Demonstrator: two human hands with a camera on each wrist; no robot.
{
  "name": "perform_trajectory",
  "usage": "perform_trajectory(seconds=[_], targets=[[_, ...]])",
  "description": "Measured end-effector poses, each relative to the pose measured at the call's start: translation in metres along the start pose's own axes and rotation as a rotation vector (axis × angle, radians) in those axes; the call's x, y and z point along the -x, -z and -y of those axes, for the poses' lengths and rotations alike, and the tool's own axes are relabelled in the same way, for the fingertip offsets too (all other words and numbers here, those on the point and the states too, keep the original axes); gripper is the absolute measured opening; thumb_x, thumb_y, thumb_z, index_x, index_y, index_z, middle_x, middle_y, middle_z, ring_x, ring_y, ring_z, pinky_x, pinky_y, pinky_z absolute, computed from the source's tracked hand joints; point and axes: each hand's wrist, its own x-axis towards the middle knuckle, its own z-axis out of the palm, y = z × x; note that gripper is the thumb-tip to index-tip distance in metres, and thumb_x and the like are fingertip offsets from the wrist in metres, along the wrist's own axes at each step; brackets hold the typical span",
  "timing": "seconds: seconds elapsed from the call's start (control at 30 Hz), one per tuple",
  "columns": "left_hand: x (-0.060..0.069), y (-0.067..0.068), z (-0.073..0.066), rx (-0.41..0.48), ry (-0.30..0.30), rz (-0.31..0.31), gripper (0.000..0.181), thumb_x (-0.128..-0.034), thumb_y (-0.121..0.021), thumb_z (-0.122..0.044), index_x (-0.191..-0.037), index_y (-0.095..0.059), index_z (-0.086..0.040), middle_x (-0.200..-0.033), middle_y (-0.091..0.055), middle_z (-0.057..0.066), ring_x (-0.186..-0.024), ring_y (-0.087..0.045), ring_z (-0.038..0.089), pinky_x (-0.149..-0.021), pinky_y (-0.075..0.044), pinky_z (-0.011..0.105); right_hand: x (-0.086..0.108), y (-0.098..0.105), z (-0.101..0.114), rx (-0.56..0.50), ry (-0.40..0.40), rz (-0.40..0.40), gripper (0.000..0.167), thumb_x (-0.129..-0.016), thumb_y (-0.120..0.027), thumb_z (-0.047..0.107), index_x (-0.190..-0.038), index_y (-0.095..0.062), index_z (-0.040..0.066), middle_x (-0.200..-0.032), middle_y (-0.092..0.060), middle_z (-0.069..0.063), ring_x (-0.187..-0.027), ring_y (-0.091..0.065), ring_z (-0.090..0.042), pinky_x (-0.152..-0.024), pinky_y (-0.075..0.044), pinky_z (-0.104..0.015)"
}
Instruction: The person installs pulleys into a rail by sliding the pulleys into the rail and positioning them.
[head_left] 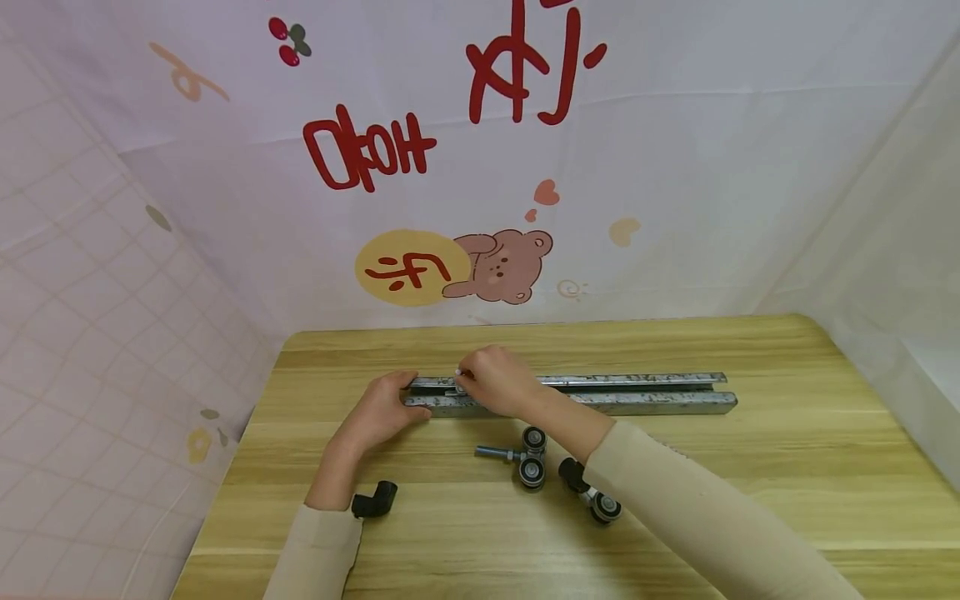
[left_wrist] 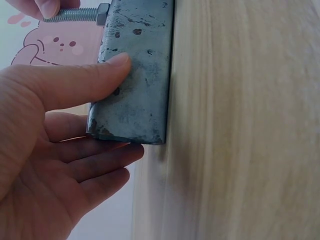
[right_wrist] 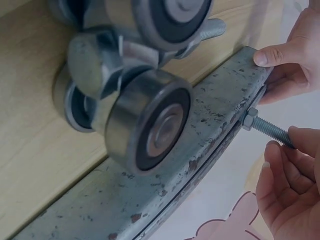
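A long galvanized steel channel rail (head_left: 645, 406), slotted along its top and spotted with rust, lies across the table. At its left end my left hand (head_left: 378, 410) holds it, thumb on the near side wall and fingers around the end and far side. My right hand (head_left: 497, 382) pinches the threaded bolt (right_wrist: 271, 131) that stands out of the slot near that end. A hex nut (left_wrist: 103, 14) sits at the bolt's base, against the rail. Whatever the bolt joins inside the rail is hidden.
On the table (head_left: 450, 550) in front of the rail lies a roller trolley (head_left: 532, 472) with a bolt. Another roller trolley (head_left: 604, 507) with a black piece is partly under my right sleeve. A black elbow fitting (head_left: 377, 500) lies beside my left wrist. A printed cloth (head_left: 675, 167) hangs behind.
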Motion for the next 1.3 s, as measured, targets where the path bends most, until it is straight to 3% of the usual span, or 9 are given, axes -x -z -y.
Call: perform_trajectory(seconds=[0.33,0.6,0.8,1.03,1.3], targets=[[0.0,0.0,-0.001,-0.004,0.006,0.002,0.074,-0.0919,-0.084,-0.017,-0.151,-0.048,0.01,-0.153,-0.049,0.028,-0.143,-0.046,0.044,-0.113,-0.044,0.058,-0.002,-0.003,0.0,0.008,-0.012,-0.001,0.022,-0.102,-0.071,0.016,-0.081,-0.074,0.012,-0.062,-0.056,0.008,-0.052,-0.045,-0.006,-0.053,-0.039,-0.025],[0.0,-0.001,0.0,-0.003,0.015,0.006,0.074,-0.0926,-0.083,-0.017,-0.152,-0.048,0.009,-0.154,-0.048,0.028,-0.144,-0.045,0.044,-0.113,-0.044,0.058,-0.004,-0.004,0.004,0.006,-0.012,0.005,0.016,-0.103,-0.071,0.016,-0.092,-0.08,0.008,-0.07,-0.064,0.006,-0.056,-0.051,-0.007,-0.057,-0.046,-0.026],[-0.001,-0.001,0.0,-0.007,0.013,0.004,0.074,-0.0925,-0.083,-0.017,-0.152,-0.048,0.009,-0.154,-0.049,0.028,-0.143,-0.046,0.043,-0.113,-0.044,0.058,-0.004,-0.003,0.004,0.016,-0.004,0.007,0.016,-0.102,-0.071,0.015,-0.09,-0.079,0.009,-0.071,-0.065,0.004,-0.055,-0.051,-0.006,-0.056,-0.047,-0.026],[-0.001,0.0,-0.001,-0.007,-0.004,-0.005,0.073,-0.0922,-0.083,-0.017,-0.151,-0.049,0.01,-0.152,-0.051,0.028,-0.14,-0.049,0.043,-0.111,-0.046,0.057,-0.004,0.003,0.002,0.045,-0.008,0.018,0.016,-0.102,-0.071,0.022,-0.099,-0.081,0.009,-0.077,-0.071,0.003,-0.06,-0.059,-0.006,-0.061,-0.054,-0.03],[0.0,-0.001,-0.001,-0.018,0.012,0.0,0.075,-0.0915,-0.084,-0.018,-0.151,-0.048,0.01,-0.153,-0.05,0.029,-0.144,-0.045,0.045,-0.114,-0.043,0.059,0.007,0.011,-0.004,0.035,0.073,-0.078,0.016,-0.101,-0.073,0.021,-0.102,-0.081,0.007,-0.088,-0.077,-0.002,-0.076,-0.072,-0.014,-0.07,-0.06,-0.032]])
